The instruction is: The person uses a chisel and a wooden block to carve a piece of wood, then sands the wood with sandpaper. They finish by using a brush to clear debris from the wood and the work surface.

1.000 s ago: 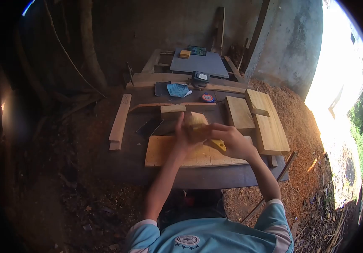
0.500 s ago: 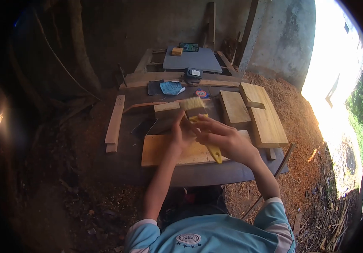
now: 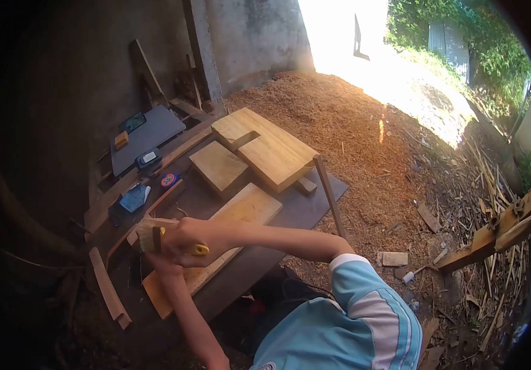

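My right hand [image 3: 194,239] is closed round a flat paintbrush [image 3: 200,249] with a yellow handle and pale bristles, which point to the left. Right beside the bristles is my left hand [image 3: 165,266], its fingers mostly hidden behind the brush and the other hand. Both hands are over the left part of a long yellowish plank [image 3: 250,208] lying on the dark table. A small wood piece shows just behind the bristles.
Beyond the plank lie a thick wood block [image 3: 219,165] and a notched board [image 3: 277,155]. A narrow wood strip [image 3: 108,288] lies at left. Farther back are blue sandpaper [image 3: 134,198], a round disc [image 3: 168,180], a black device [image 3: 148,158] and a phone [image 3: 132,122]. Wood shavings [image 3: 364,160] cover the ground.
My view has swung to the right, so the table now sits farther left and tilted. The brush stays in my right hand, its bristles turned from upward to leftward in view.
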Available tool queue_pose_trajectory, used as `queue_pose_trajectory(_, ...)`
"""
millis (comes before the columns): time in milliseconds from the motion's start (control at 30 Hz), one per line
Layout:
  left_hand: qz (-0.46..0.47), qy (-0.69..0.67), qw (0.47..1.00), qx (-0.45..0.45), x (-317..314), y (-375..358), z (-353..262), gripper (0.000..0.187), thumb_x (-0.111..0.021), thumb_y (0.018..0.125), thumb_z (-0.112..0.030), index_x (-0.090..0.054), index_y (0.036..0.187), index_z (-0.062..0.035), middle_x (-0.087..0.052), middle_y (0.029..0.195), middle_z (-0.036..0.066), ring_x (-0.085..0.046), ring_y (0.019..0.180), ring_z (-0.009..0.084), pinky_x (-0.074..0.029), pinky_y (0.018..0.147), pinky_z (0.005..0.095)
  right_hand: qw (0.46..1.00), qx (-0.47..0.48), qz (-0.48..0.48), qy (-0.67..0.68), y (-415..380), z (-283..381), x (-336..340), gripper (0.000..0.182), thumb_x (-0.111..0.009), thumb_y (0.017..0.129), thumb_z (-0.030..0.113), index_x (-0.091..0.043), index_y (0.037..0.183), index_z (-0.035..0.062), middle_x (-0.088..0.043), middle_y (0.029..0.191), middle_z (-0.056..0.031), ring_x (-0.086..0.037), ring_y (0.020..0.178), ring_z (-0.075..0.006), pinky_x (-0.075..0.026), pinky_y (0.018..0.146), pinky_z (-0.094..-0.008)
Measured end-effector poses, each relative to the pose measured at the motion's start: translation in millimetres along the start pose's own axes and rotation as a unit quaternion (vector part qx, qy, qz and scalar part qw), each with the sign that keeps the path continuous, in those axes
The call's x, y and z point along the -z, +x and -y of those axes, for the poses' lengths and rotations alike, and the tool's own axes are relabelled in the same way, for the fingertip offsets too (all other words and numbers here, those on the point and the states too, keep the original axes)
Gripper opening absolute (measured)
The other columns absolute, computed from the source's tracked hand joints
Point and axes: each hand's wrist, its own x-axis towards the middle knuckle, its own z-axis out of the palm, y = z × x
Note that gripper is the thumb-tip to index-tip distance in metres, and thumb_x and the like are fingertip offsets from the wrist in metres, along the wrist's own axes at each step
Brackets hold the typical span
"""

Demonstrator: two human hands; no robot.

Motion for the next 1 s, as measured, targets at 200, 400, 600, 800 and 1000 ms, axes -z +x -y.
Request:
queue_pose_trajectory(200,-0.09,0.057,0.993,0.047,-132,-28,-49,0.054,-0.045,0.089,-0.051,-0.047,0.117,-0.0049,-0.053,0.112,0.011,-0.053,0.106,0.0228,-0.042,0.092,0.0373,0.994,0.017,-0.079,-0.077,23,69,8,0.019,-0.06,0.08,0.009,-0.05,0.066,-0.0009,-0.053,0.065,-0.0145,-0.055,0.062,-0.0291,-0.041,0.053,-0.0374)
queue_pose_trajectory(400,-0.122,-0.125,0.984,0.039,-124,-17,-45,0.058,-0.04,0.088,-0.059,-0.053,0.111,-0.0072,-0.058,0.108,0.01,-0.059,0.098,0.0253,-0.049,0.085,0.0394,0.996,-0.001,-0.05,-0.072,7,41,-1,0.018,-0.059,0.077,0.004,-0.048,0.063,0.0,-0.049,0.06,-0.0147,-0.051,0.057,-0.0318,-0.04,0.052,-0.0402)
queue_pose_trajectory(600,-0.069,-0.19,0.976,0.081,-94,-19,-33,0.065,-0.037,0.086,-0.065,-0.054,0.112,-0.0085,-0.057,0.113,0.012,-0.055,0.105,0.0261,-0.045,0.093,0.0474,0.993,0.057,-0.069,-0.081,-10,70,11,0.009,-0.06,0.075,-0.002,-0.053,0.069,-0.0002,-0.054,0.067,-0.0118,-0.053,0.06,-0.0288,-0.044,0.055,-0.0378)
queue_pose_trajectory(800,0.008,-0.273,0.955,0.115,-110,-22,-43,0.059,-0.041,0.087,-0.058,-0.05,0.121,-0.0095,-0.054,0.12,0.013,-0.049,0.114,0.0352,-0.036,0.098,0.0606,0.994,0.102,-0.023,-0.01,-4,57,2,0.009,-0.057,0.079,-0.004,-0.054,0.087,-0.0016,-0.058,0.078,-0.014,-0.057,0.068,-0.028,-0.048,0.062,-0.037)
queue_pose_trajectory(1000,0.006,-0.331,0.942,0.054,-124,-17,-46,0.075,-0.046,0.08,-0.065,-0.043,0.128,-0.0067,-0.053,0.119,0.016,-0.052,0.112,0.0324,-0.044,0.092,0.0544,0.986,-0.135,-0.101,-0.008,-63,-11,36,0.003,-0.051,0.083,-0.001,-0.053,0.084,0.0013,-0.057,0.078,-0.0116,-0.056,0.066,-0.0184,-0.044,0.058,-0.0273)
